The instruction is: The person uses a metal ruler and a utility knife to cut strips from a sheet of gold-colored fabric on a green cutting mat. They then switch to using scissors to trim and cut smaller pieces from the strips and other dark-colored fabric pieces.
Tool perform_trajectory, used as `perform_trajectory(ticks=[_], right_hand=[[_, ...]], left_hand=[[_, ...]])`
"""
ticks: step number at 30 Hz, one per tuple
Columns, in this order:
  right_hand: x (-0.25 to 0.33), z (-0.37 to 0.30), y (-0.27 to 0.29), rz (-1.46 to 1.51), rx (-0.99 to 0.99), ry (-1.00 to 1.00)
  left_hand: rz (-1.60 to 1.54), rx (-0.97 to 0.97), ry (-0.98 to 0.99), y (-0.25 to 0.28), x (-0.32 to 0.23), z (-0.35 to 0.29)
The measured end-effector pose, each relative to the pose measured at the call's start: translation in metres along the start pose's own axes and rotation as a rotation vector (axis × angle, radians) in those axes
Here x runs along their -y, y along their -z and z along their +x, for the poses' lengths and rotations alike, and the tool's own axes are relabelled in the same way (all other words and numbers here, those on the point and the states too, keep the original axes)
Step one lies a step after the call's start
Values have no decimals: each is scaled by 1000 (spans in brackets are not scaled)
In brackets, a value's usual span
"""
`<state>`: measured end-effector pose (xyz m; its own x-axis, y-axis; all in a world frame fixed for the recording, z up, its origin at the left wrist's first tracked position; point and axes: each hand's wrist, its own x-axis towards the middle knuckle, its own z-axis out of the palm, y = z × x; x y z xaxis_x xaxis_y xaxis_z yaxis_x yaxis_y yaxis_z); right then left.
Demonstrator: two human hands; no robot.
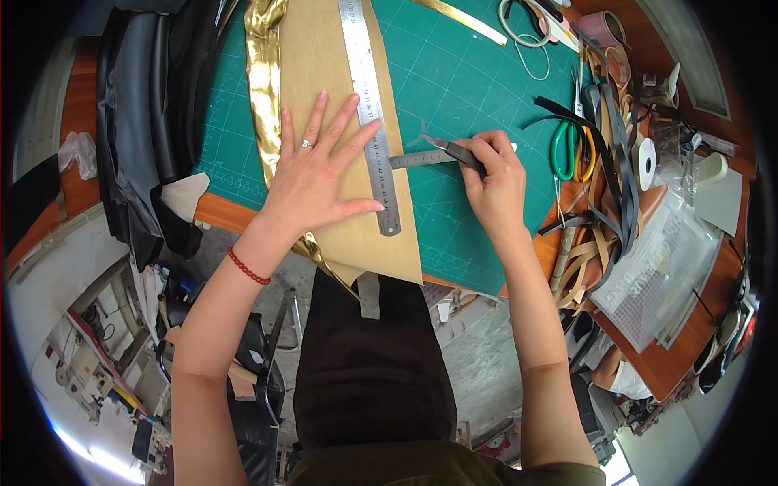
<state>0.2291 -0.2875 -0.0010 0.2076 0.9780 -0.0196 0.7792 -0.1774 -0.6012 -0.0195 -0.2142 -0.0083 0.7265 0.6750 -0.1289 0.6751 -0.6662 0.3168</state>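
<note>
My left hand (312,174) lies flat with fingers spread on a sheet of brown paper (316,57), its index finger and thumb reaching onto a long steel ruler (365,81). In my right hand (496,182) is a craft knife (464,155), its blade pointing up and left, just right of the paper. A short steel ruler (417,159) runs crosswise from the long ruler's edge to beneath my right hand; whether the fingers touch it I cannot tell. Shiny gold material (263,89) shows along the paper's left side, and a strip of it hangs past the table edge.
A green cutting mat (450,231) covers the table. Black material (138,105) hangs at the left. To the right are green-handled scissors (561,152), dark and tan strips (596,255), a white spool (645,162) and a clear plastic bag (656,259). A gold strip (466,20) lies at the far side.
</note>
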Motion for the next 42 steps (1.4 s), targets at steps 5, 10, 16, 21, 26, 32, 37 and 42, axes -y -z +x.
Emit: perform_trajectory(ticks=[5,10,16,21,26,32,37,42], right_hand=[[-10,-2,4,30,-33,23],[-18,-10,-8,18,-154,82],[-27,-14,-22,-44,-253,199],[-25,-14,-21,-44,-249,208],[-28,-13,-14,-32,-314,143],[42,-47,-28,306,-51,-112],[79,-62,-55,59,121,-324],[77,-49,-49,91,119,-288]], left_hand=[[13,-19,-14,1,0,2],[53,-23,-27,4,0,6],[40,-19,-42,7,-2,10],[37,-22,-48,4,-7,1],[-35,-62,17,-3,-7,-7],[-533,-324,179,-4,-10,4],[-502,-489,248,-13,4,8],[-238,-463,185,-12,0,8]])
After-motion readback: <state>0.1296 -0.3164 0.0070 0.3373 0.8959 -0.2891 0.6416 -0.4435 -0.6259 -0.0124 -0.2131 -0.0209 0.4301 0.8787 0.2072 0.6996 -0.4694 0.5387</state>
